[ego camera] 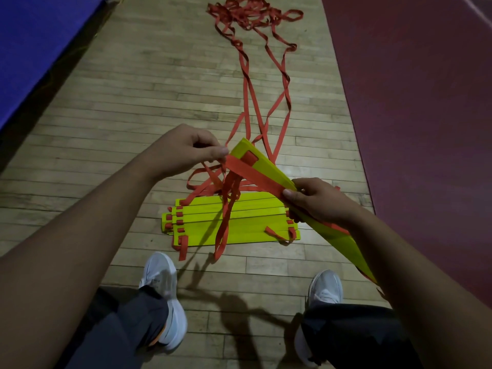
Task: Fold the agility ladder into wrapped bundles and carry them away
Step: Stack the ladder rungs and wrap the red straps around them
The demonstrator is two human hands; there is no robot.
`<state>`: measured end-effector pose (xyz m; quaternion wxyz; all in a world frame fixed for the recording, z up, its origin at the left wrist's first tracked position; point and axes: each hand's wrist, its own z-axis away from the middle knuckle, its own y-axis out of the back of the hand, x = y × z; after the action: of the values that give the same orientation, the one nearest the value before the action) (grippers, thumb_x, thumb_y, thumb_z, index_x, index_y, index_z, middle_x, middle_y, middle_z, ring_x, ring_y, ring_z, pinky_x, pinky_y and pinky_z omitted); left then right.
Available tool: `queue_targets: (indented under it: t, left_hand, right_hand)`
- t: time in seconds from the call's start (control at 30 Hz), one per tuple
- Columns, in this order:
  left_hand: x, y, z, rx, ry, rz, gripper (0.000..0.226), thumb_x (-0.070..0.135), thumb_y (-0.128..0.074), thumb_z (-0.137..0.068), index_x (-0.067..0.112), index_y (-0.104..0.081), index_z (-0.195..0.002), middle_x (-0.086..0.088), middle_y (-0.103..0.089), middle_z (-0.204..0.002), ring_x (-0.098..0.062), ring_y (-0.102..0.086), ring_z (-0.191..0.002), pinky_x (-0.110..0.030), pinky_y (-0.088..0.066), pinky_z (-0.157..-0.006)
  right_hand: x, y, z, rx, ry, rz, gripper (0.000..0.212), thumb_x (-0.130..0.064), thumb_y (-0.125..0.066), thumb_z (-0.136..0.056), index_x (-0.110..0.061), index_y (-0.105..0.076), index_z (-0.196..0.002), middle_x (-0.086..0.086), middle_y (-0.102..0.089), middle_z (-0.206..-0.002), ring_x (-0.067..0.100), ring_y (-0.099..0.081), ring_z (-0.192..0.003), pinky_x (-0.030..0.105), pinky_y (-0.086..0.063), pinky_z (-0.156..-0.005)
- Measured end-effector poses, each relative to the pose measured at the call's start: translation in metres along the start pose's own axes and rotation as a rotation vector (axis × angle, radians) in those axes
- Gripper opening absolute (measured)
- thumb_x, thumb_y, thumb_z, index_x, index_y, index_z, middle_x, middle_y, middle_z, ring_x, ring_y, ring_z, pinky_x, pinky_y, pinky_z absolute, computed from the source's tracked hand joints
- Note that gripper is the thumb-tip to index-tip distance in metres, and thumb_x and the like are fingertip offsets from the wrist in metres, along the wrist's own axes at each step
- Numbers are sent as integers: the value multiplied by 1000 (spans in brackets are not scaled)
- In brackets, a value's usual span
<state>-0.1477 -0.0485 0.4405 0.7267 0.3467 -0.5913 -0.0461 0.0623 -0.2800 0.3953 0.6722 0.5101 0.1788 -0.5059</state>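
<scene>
Left hand (183, 149) pinches the orange strap (250, 174); right hand (319, 201) grips the tilted yellow rungs (269, 163).

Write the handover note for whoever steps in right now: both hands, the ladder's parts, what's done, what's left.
Left hand pinches the orange strap, drawn across the slat bundle.
Right hand grips that bundle, tilted above the floor.
A slat stack lies on the floor by the feet, not wrapped; loose strap trails to a tangle farther off.
Done: slats gathered into two piles.
Left: wrap both, gather the loose strap, carry them away.
</scene>
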Motion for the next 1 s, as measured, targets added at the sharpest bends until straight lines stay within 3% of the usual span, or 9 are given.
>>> queue_targets:
  t: [0.03, 0.13, 0.2, 0.4, 0.57, 0.67, 0.87, 0.93, 1.0]
  left_hand:
    - [-2, -1, -1, 6, -32, -63, 10, 34, -72, -91, 27, -78, -96, 9, -72, -86, -9, -65, -83, -30, -49, -77]
    - [-6, -2, -4, 35, -96, -307, 30, 12, -70, -93, 24, -71, -121, 12, -63, -92, -2, -58, -86, -28, -46, -81]
    - [-5, -3, -4, 67, -138, -332, 22, 11, -71, -92, 21, -75, -112, 14, -58, -91, -3, -54, -86, -30, -44, -81]
    - [4, -1, -5, 246, -142, 79, 7, 25, -70, -88, 32, -70, -87, 11, -64, -85, -2, -54, -82, -26, -44, -80]
    - [7, -3, -3, 203, -154, 294, 6, 33, -69, -81, 38, -72, -78, 14, -63, -83, -7, -56, -87, -22, -47, -80]
    - [-1, -6, -7, 231, -85, 261, 12, 21, -65, -86, 32, -66, -82, 10, -59, -90, -3, -53, -87, -23, -44, -80]
    - [19, -27, -3, 62, -33, 820, 24, 20, -42, -97, 11, -63, -91, -11, -68, -128, -19, -61, -122, -28, -50, -93]
    - [29, -33, -2, 38, 29, 947, 42, 30, -35, -104, 2, -66, -108, -15, -73, -118, -27, -67, -112, -35, -56, -85]
    - [36, -39, -1, 79, 82, 893, 49, 42, -35, -103, 4, -65, -107, -9, -74, -88, -27, -71, -79, -37, -59, -68]
  right_hand:
    - [0, 0, 0, 1, 5, 1, 27, -37, -50, -106, -15, -65, -100, 10, -75, -78, 27, -74, -73, 38, -60, -70]
    - [-3, 0, 1, -13, 25, 3, 27, -36, -50, -105, -14, -64, -99, 10, -75, -79, 26, -74, -73, 39, -61, -71]
    - [-4, 0, 3, -38, 40, -12, 28, -34, -50, -106, -11, -64, -99, 12, -74, -80, 31, -74, -75, 46, -61, -76]
    - [-11, 1, 4, -69, 23, -195, 34, -32, -48, -107, -1, -62, -105, 24, -72, -86, 46, -70, -80, 53, -58, -79]
    - [-17, -1, 6, -91, 8, -185, 29, -29, -50, -106, -3, -62, -99, 21, -69, -76, 33, -68, -68, 43, -58, -68]
    - [-20, 0, 11, -108, 49, -281, 26, -28, -52, -105, -8, -64, -94, 27, -65, -78, 35, -66, -66, 44, -57, -65]
    - [-33, -7, 17, -153, 126, -474, 25, -35, -57, -99, -12, -67, -93, 21, -63, -76, 33, -64, -65, 42, -54, -63]
    - [-36, -10, 17, -156, 139, -500, 26, -37, -54, -98, -15, -67, -92, 21, -63, -75, 33, -62, -65, 43, -52, -64]
    - [-38, -13, 17, -129, 152, -525, 27, -36, -53, -101, -14, -67, -92, 23, -62, -76, 35, -60, -66, 48, -50, -66]
